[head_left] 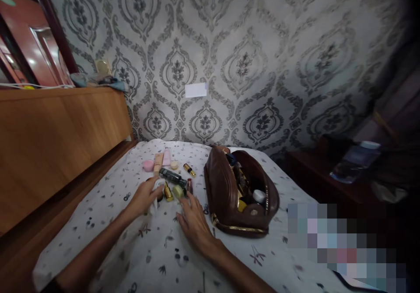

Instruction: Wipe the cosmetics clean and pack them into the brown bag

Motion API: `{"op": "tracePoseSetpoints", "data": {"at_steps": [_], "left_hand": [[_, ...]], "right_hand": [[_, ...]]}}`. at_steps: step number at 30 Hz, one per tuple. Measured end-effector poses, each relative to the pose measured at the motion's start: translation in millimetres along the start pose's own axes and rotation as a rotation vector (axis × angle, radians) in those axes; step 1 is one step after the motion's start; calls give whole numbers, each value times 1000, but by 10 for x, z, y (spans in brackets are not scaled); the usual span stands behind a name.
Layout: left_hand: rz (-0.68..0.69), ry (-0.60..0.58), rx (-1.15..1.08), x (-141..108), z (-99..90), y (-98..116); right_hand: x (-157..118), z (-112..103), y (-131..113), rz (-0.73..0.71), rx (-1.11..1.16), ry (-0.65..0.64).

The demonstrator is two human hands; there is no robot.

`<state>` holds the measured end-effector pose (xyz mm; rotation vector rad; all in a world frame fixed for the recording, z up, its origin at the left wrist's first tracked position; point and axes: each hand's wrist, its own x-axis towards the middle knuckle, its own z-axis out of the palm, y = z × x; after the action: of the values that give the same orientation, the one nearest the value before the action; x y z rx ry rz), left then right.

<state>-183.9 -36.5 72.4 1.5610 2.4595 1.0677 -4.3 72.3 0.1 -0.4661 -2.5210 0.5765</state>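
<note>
My left hand (143, 199) is at the left of a group of cosmetics, its fingers closed on a crumpled white tissue (159, 182). A dark round item (160, 195) shows just beside its thumb, partly hidden. My right hand (194, 223) lies palm down with fingers spread, the fingertips close to a small green-lidded jar (178, 191) and a red tube (189, 185). Between the hands lies a small gold bottle (168, 192). Behind it rests a dark green bottle (173, 176) on its side. Whether my right fingertips touch the jar I cannot tell.
A brown cosmetic bag (223, 192) stands unzipped to the right, with a white-capped jar (259, 195) inside. Farther back lie a pink jar (148, 166), a beige tube (158, 161), a pink tube (166, 156) and a black-and-gold lipstick (189, 169). A wooden panel (65, 148) borders the left.
</note>
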Motion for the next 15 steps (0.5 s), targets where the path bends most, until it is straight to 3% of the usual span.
{"op": "tracePoseSetpoints", "data": {"at_steps": [4, 8, 15], "left_hand": [[-138, 8, 212, 758, -52, -250], [-269, -9, 326, 1371, 89, -405], [-389, -114, 482, 1865, 459, -452]], "right_hand": [[-19, 170, 87, 51, 31, 43], [-56, 166, 107, 8, 72, 33], [-28, 43, 16, 33, 102, -18]]}}
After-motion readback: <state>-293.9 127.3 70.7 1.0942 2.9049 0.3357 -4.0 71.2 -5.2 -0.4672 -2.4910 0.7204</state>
